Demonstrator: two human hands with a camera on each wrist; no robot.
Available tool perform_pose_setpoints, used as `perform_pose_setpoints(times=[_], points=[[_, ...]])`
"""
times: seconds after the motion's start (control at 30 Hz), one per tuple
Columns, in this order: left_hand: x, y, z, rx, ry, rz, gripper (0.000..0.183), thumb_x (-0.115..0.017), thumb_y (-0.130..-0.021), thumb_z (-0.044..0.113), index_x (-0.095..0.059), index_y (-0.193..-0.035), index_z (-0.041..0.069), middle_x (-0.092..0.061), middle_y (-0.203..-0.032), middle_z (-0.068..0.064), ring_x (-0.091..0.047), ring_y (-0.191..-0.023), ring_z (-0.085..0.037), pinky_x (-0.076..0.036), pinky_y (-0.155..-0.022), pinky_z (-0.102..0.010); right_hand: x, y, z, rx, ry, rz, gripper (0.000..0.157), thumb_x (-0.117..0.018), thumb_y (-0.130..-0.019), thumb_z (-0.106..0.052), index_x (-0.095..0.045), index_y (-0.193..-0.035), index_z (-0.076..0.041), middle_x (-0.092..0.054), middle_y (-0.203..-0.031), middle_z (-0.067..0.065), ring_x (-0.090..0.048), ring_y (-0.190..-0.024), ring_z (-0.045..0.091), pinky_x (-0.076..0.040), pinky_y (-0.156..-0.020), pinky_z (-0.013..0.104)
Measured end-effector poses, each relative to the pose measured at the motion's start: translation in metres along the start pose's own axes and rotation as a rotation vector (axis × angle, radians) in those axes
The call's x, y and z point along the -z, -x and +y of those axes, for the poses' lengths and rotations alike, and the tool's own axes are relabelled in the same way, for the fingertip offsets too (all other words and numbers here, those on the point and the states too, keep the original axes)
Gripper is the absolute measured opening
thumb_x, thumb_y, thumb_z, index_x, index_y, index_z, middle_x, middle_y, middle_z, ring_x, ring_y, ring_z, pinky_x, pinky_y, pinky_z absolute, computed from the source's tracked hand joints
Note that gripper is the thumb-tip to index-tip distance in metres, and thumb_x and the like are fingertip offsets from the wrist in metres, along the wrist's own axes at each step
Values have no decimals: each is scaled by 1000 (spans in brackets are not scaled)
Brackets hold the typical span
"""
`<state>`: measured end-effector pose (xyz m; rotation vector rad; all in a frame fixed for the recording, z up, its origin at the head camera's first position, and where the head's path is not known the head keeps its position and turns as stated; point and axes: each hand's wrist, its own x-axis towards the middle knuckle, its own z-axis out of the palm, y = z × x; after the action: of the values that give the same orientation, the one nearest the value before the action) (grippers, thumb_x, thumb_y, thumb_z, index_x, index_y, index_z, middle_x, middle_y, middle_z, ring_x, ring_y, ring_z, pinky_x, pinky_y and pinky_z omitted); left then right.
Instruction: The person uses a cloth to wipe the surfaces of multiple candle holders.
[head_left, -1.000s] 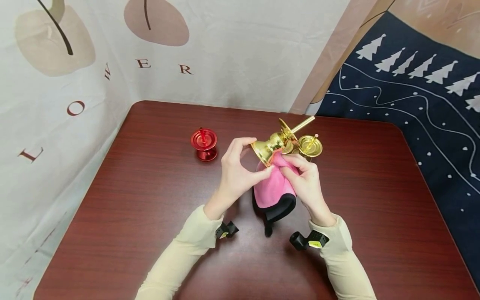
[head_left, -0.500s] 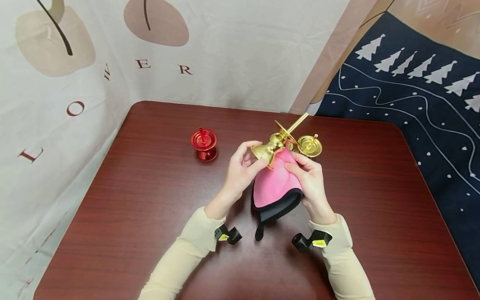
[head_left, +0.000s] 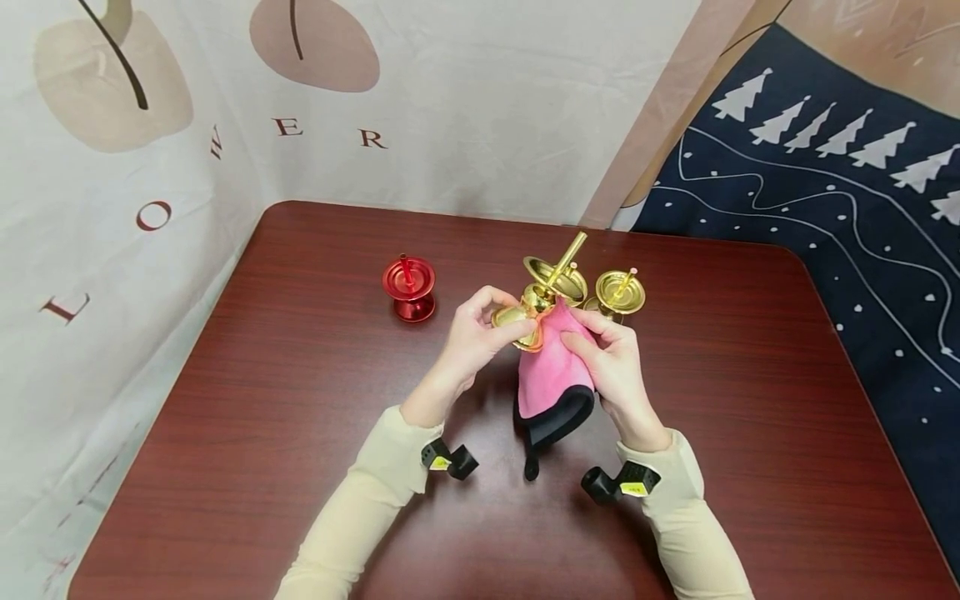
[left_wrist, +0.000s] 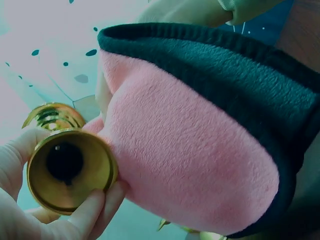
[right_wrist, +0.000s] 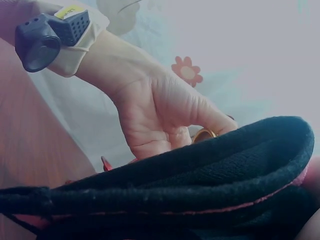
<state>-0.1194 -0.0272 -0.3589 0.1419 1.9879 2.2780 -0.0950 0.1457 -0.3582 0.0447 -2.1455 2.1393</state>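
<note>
My left hand grips the flared base of a gold candle holder, thumb and fingers at its rim. The holder tilts, its long spike pointing up and to the right. In the left wrist view the hollow underside of its base faces the camera. My right hand pinches a pink cloth with a black edge and loop. The cloth's upper end touches the holder near its stem and base, and the rest hangs below. In the right wrist view the black edging hides my right fingers.
A red candle holder stands upright to the left of my hands. Just behind them on the right stands another gold candle holder; a further gold one seems partly hidden behind the held holder. The brown table meets curtains at the back.
The held candle holder has turned, its spike swinging left and more upright and its base dropping slightly. The cloth has shifted slightly with my right hand. The red holder has not moved.
</note>
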Motion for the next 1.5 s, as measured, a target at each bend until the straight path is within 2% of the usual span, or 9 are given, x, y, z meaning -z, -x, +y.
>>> perform_pose_setpoints(times=[0.27,0.53,0.7,0.83,0.93,1.07,1.3,1.43,1.5], points=[[6,-3,-1,32,-23,-40,32,-71,-74,-5,-60,-103,-10,-63,-88,-1,-54,-76,-9,-45,-63,-19,1,0,0,15,61,-19,29,-61,-79,12,-60,-107,17,-67,-92,5,-58,-80,9,-49,-68,18],[8,-5,-4,-29,-60,-84,31,-73,-70,-7,-60,-98,-10,-63,-84,4,-55,-78,-9,-47,-68,-21,1,0,1,50,92,-49,23,-61,-79,12,-62,-101,17,-64,-81,-10,-56,-75,7,-48,-65,17],[10,-5,-9,-109,-83,-91,34,-74,-68,-9,-60,-99,-10,-64,-89,-7,-55,-79,-9,-46,-71,-21,1,1,1,59,89,-59,22,-61,-79,10,-63,-100,15,-65,-80,-9,-56,-73,8,-48,-63,17],[13,-7,-16,-219,-149,-32,37,-77,-65,-8,-62,-99,-9,-63,-94,-18,-55,-83,-12,-45,-74,-21,1,1,1,22,60,-55,27,-61,-79,11,-60,-105,17,-67,-85,-5,-58,-76,8,-49,-67,18],[15,-10,-23,-329,-219,36,36,-79,-64,-6,-63,-96,-8,-63,-94,-20,-56,-85,-18,-45,-75,-23,2,1,1,-6,50,-61,31,-62,-79,11,-58,-109,18,-68,-91,-1,-59,-79,8,-50,-70,18],[16,-15,-31,-420,-264,109,33,-79,-65,-4,-64,-94,-8,-63,-91,-20,-57,-86,-25,-46,-76,-26,5,2,1,-28,46,-80,34,-63,-79,9,-58,-112,17,-68,-92,-5,-59,-80,9,-51,-71,19],[19,-28,-44,-386,-259,200,33,-78,-66,-4,-64,-95,-8,-66,-90,-20,-59,-85,-25,-48,-77,-34,13,7,2,-84,0,-57,37,-64,-80,7,-55,-114,18,-68,-88,-11,-60,-79,8,-51,-70,20],[21,-36,-50,-360,-266,233,31,-77,-67,-2,-64,-95,-6,-66,-89,-18,-60,-84,-23,-48,-77,-31,18,10,1,-110,-2,-32,37,-63,-80,8,-55,-114,18,-68,-88,-9,-60,-78,8,-51,-69,20],[21,-40,-53,-349,-274,248,30,-77,-67,-1,-64,-94,-5,-66,-89,-17,-60,-84,-23,-48,-76,-29,20,11,1,-116,-11,-21,34,-63,-80,9,-59,-113,14,-68,-88,-9,-61,-78,8,-51,-69,20]])
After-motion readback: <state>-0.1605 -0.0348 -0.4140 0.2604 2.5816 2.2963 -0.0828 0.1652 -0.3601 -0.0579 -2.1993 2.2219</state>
